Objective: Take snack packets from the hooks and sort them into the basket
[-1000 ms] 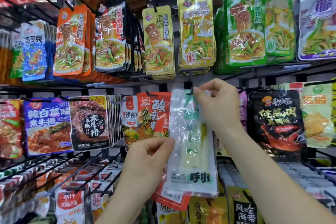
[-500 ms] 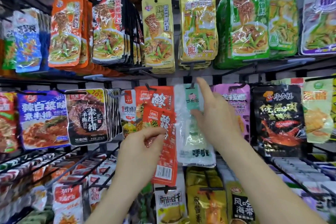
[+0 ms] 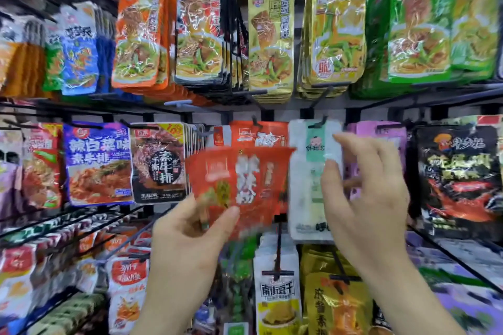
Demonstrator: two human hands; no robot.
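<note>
Red glossy foil marks the snack packet (image 3: pixel 239 179), which is pinched near its lower edge between the thumb and fingers of the left hand (image 3: pixel 187 242). It is held tilted and blurred in front of the middle row of the wire rack (image 3: pixel 81 109). More red packets (image 3: pixel 258 134) are hung behind it. Just beside it a flat white packet (image 3: pixel 310 198) is hung on a black hook (image 3: pixel 317 124) and is partly covered by the right hand (image 3: pixel 364 198), whose fingers are spread, lightly bent and closed on nothing. Whether the white packet is touched cannot be told. Black crinkled packets (image 3: pixel 457 171) are hung toward the right edge, blue ones (image 3: pixel 98 163) toward the left.
</note>
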